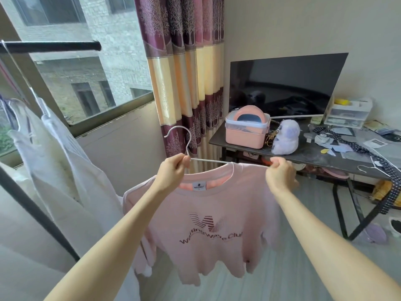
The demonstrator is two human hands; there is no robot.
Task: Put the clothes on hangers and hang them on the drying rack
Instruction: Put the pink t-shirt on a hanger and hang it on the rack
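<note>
— Is the pink shirt (208,213) on yet?
— Half. The left hand (173,168) pinches the hanger (186,146) at its neck; the right hand (280,172) pinches the shoulder fabric. I'd say seat that shoulder squarely first, then the rail (50,46).

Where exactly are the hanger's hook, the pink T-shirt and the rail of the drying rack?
hanger (181,135), head view, on the curved metal hook.
pink T-shirt (217,205), head view, on the chest above the print.
drying rack (54,46), head view, on the black top rail.
</note>
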